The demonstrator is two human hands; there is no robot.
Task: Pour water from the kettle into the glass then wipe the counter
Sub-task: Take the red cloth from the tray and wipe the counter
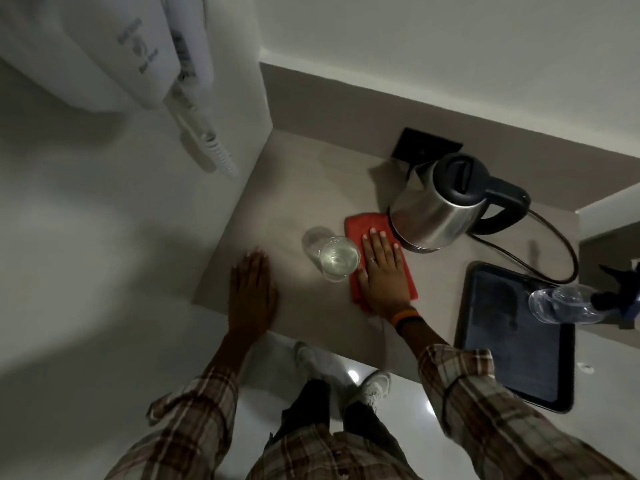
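Note:
A steel kettle [436, 206] with a black lid and handle stands upright on its base at the back right of the beige counter [304, 188]. In front of it a clear glass [337, 259] holds water. A red cloth [367, 225] lies flat between glass and kettle. My right hand [382, 271] presses flat on the cloth, fingers spread, right beside the glass. My left hand [252, 292] rests palm down on the bare counter to the left of the glass, holding nothing.
A black tray [512, 341] lies at the counter's right, with a plastic bottle [564, 304] lying at its far corner. The kettle's cord [554, 244] loops behind the tray. A black socket plate [427, 148] is on the back wall. A white wall phone [138, 53] hangs at left.

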